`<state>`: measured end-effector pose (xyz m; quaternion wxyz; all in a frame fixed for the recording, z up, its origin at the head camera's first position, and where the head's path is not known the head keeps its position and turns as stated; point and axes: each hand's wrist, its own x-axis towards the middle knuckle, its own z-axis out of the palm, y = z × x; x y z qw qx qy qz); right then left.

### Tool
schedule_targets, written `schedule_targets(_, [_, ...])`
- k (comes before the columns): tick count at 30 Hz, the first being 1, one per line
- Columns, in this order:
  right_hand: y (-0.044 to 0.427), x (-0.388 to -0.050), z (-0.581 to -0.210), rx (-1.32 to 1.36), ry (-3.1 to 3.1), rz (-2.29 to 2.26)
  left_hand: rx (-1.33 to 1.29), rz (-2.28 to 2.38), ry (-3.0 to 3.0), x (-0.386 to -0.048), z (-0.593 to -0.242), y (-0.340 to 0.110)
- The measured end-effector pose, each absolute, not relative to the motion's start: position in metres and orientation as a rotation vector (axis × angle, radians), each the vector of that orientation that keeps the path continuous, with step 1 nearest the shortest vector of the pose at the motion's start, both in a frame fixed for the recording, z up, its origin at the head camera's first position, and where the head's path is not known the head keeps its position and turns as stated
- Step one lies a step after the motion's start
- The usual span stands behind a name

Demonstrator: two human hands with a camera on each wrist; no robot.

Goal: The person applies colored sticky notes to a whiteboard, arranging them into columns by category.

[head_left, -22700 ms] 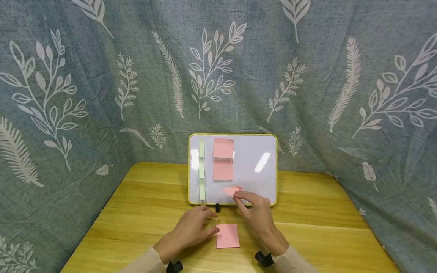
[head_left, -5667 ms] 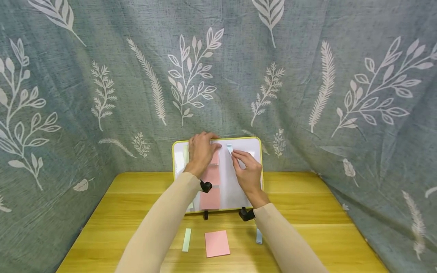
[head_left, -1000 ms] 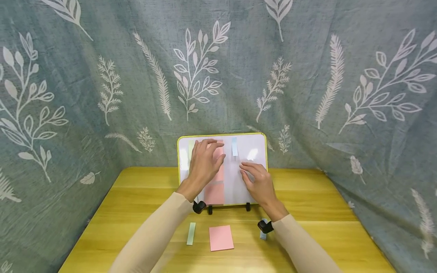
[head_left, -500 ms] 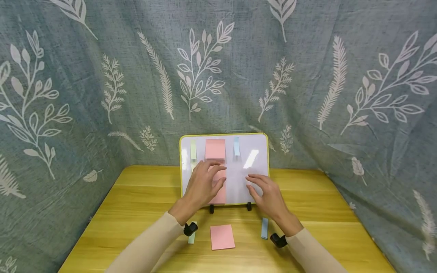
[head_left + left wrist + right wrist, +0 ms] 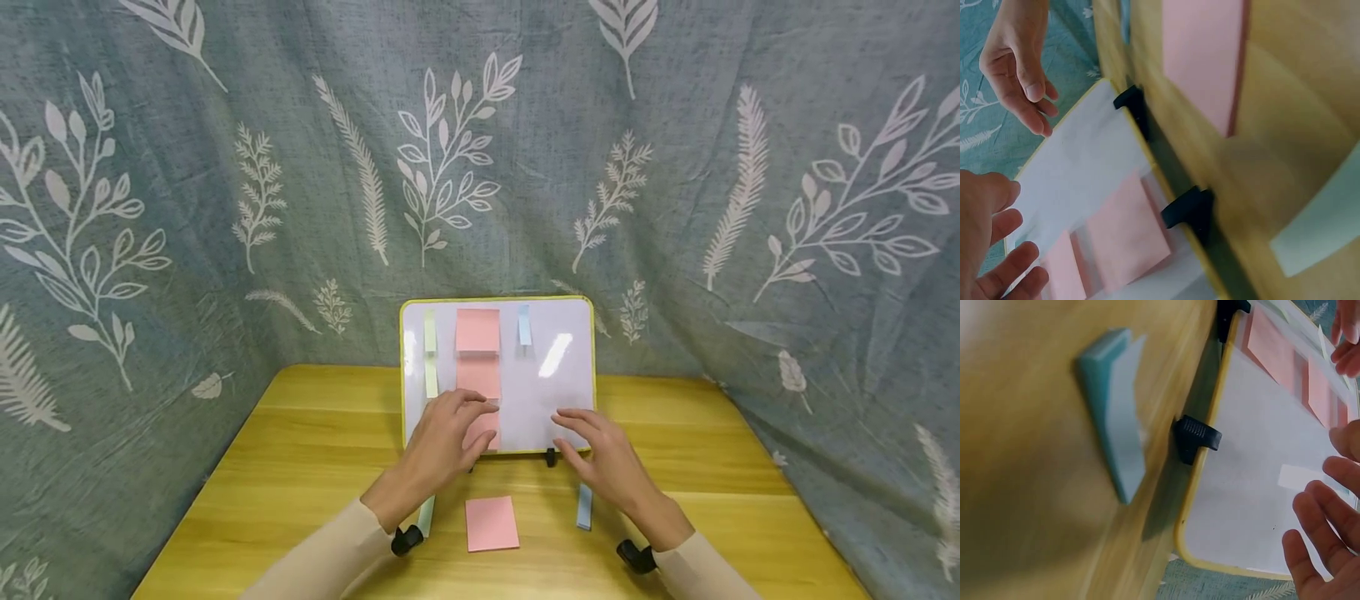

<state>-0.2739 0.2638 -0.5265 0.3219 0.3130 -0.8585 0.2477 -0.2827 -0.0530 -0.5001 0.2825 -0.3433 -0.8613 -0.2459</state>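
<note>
A yellow-rimmed whiteboard (image 5: pixel 536 392) leans upright on the table. Pink sticky notes (image 5: pixel 477 331) run down it in one column, with pale green strips (image 5: pixel 430 333) to their left. Near the top, right of the pink column, one blue sticky strip (image 5: pixel 524 325) hangs. My left hand (image 5: pixel 442 437) hovers before the lower left of the board, covering part of the lowest pink note; its fingers are loosely bent around nothing. Before the lower right corner is my right hand (image 5: pixel 611 458), fingers apart and holding nothing. Both wrist views show the fingers free of any note.
On the table lie a pink sticky-note pad (image 5: pixel 492 523), a green strip pad (image 5: pixel 426 517) partly behind the left wrist, and a blue strip pad (image 5: pixel 584 506) beside the right wrist. Black feet (image 5: pixel 551 457) support the board. A patterned curtain (image 5: pixel 480 167) hangs behind.
Earlier the right hand pinched a pink note, later the blue strip, at the board; the lowest pink note and blue strip are now stuck there. Over the last second both hands moved down, away from it.
</note>
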Motion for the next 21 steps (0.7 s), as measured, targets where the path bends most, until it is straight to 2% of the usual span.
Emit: schedule_targets(21, [0.284, -0.245, -0.550, 0.789, -2.510, 0.581, -1.019, -0.598, -2.430, -0.251, -0.528, -0.057])
